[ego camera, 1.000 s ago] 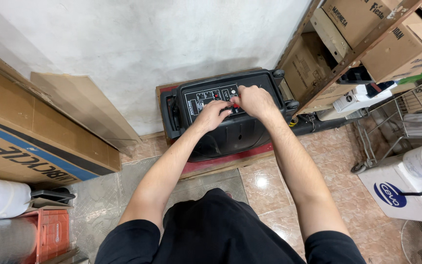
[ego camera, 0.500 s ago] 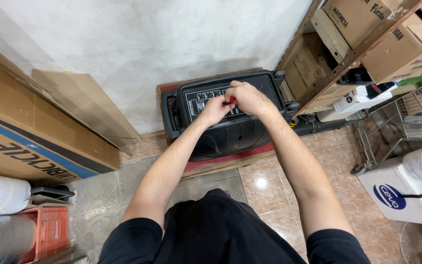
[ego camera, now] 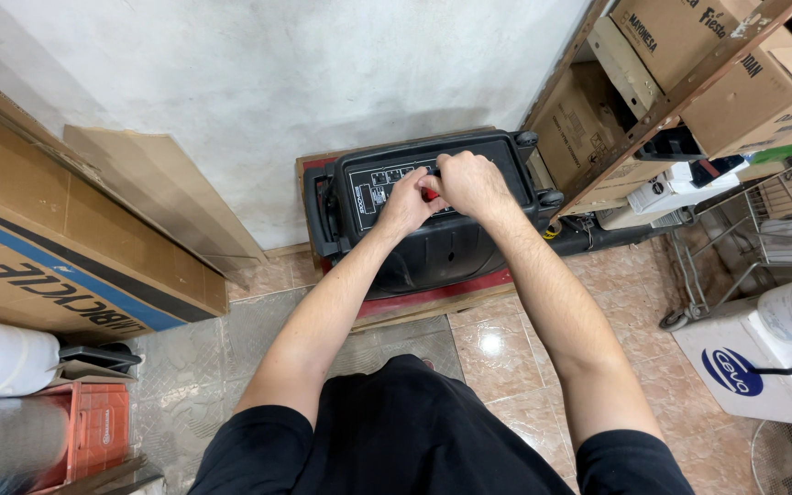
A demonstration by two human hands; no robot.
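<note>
Black speaker (ego camera: 433, 247) against wall; left hand (ego camera: 405, 203), right hand (ego camera: 469, 181) on top panel, fingers pinched round red tool (ego camera: 430, 194), steadying it.

A black plastic wheeled speaker box (ego camera: 433, 243) is standing against a white plastered wall (ego camera: 277, 82), which is blocking any reach behind it. Large brown cardboard boxes (ego camera: 57, 238) are crowding its left side and a rusty metal shelf frame loaded with cartons (ego camera: 689, 87) is hemming in its right. Only the glossy tan floor tiles (ego camera: 497, 353) in front are leaving open room, where both forearms are passing.
</note>
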